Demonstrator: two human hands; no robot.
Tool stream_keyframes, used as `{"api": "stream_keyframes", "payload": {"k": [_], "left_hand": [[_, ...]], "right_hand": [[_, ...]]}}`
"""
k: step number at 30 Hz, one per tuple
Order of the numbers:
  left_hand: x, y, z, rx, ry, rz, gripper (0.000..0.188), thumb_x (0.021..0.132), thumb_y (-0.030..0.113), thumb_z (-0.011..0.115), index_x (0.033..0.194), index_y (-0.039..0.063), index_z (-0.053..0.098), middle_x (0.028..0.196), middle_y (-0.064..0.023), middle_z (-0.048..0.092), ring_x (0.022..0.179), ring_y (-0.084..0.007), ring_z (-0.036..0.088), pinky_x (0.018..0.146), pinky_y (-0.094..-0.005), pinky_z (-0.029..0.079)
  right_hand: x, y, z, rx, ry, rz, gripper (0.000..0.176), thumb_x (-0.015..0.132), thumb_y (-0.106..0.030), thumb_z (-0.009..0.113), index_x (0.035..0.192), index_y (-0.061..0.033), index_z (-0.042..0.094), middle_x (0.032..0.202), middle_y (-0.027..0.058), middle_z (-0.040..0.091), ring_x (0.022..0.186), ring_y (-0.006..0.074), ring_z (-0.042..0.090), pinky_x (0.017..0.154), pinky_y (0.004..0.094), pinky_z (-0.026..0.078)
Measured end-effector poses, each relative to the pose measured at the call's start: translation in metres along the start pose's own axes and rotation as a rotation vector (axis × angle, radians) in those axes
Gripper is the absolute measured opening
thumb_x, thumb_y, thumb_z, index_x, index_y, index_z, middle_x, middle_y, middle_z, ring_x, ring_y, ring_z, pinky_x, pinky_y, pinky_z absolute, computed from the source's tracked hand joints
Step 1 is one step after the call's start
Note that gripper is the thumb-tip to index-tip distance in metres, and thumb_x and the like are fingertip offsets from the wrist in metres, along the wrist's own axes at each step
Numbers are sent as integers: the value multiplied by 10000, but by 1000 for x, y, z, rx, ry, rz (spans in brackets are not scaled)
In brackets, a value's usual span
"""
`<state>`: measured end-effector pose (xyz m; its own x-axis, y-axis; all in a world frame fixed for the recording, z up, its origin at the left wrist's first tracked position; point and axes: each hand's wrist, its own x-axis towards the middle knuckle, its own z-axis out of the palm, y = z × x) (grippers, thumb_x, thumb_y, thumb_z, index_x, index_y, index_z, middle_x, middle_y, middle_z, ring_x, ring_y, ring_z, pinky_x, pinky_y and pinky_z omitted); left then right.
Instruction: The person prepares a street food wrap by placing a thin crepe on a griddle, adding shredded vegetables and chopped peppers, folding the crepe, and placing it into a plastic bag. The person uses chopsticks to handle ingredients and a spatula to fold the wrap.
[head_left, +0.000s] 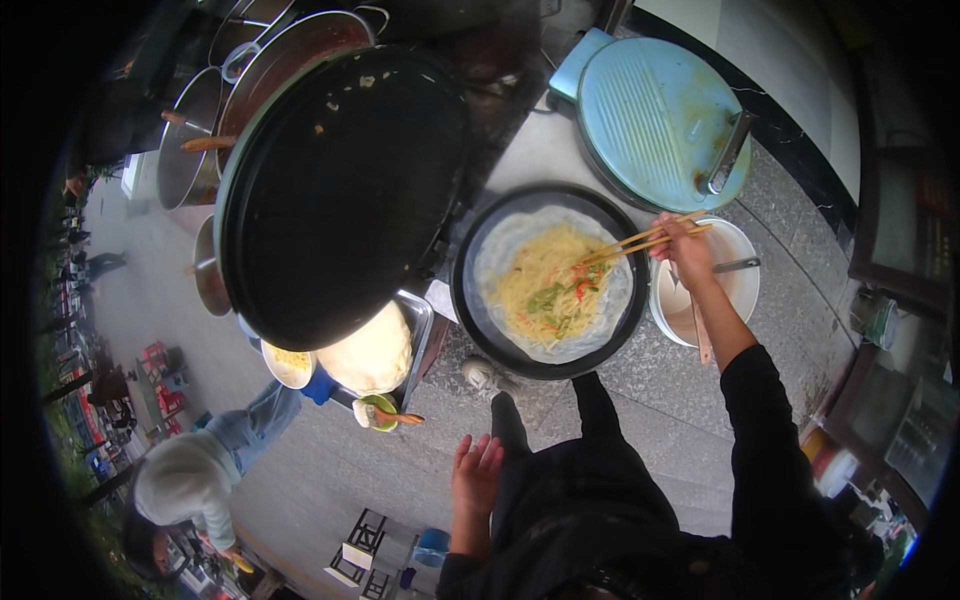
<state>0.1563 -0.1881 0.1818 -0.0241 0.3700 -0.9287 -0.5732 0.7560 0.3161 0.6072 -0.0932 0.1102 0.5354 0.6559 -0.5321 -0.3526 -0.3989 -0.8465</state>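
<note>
My right hand (684, 247) grips a pair of wooden chopsticks (626, 244). Their tips rest in shredded food (551, 281), pale yellow strands with green and red pieces, which look like vegetables. Under the strands lies a thin, whitish round sheet of dough (501, 232) on a black round griddle (463, 315). The griddle's raised black lid (352, 195) leans to the left, bits of food stuck to its inner face. Away from the griddle, my left hand (476, 476) is held palm up near my body, with nothing in it.
A closed blue electric griddle (652, 120) stands at the upper right. Below it, a white bucket (742, 300) holds a ladle. To the left are a dough mass (367, 352), a bowl of shreds (291, 364) and large pots (296, 67). Another person (187, 476) stands at lower left.
</note>
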Motion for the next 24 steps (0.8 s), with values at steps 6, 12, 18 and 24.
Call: {"api": "stream_keyframes", "payload": {"k": [6, 12, 18, 24], "left_hand": [[0, 1, 5, 11, 15, -4, 460, 829, 57, 506, 1250, 71, 320, 1239, -216, 402, 1110, -350, 467, 915, -433, 430], [0, 2, 7, 4, -10, 0, 481, 836, 61, 502, 1272, 56, 299, 1248, -221, 392, 1119, -360, 459, 929, -434, 421], [-1, 1, 8, -17, -44, -4, 487, 841, 68, 510, 1277, 43, 294, 1242, -230, 399, 1134, -360, 450, 938, -441, 413], [-4, 11, -5, -87, -15, -7, 491, 827, 60, 541, 1259, 43, 307, 1222, -226, 426, 1107, -360, 478, 919, -438, 431]], "right_hand": [[-23, -6, 49, -9, -123, -56, 200, 882, -199, 528, 829, -10, 566, 669, 45, 563, 459, 90, 520, 406, 199, 407], [-41, -37, 44, -150, 32, -133, 190, 884, -199, 531, 827, -23, 575, 641, 19, 530, 448, 53, 440, 418, 189, 355], [-66, -20, 83, -231, -102, -168, 198, 877, -169, 547, 784, 3, 573, 646, 17, 528, 467, 59, 451, 424, 204, 365], [-96, -6, 127, -510, -233, -463, 147, 849, -89, 560, 794, 43, 593, 732, 83, 592, 603, 143, 555, 548, 249, 446]]}}
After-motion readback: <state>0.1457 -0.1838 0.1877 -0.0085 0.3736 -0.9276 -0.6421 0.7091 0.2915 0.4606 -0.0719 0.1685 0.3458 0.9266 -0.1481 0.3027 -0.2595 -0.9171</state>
